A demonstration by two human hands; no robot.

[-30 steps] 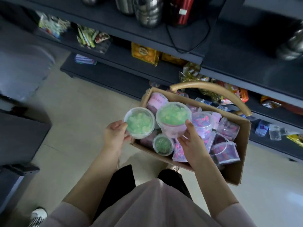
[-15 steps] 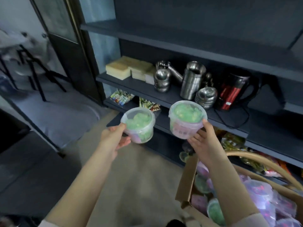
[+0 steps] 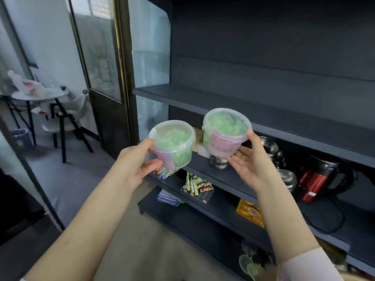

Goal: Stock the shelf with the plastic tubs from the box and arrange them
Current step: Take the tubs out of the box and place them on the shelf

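Green-filled clear tubs, red kettle

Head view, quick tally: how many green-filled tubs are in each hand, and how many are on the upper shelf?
Left tub, held by the left hand: 1
Right tub, held by the right hand: 1
Tubs on the upper shelf: 0
Total: 2 tubs, both in hand

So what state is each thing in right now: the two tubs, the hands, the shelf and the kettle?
left tub: lid on, tilted, held in the air.
right tub: lid on, tilted, held in the air, higher up.
left hand: grips the left tub.
right hand: holds the right tub, thumb on its rim.
upper shelf: no tub on it yet.
kettle: upright on a lower shelf.
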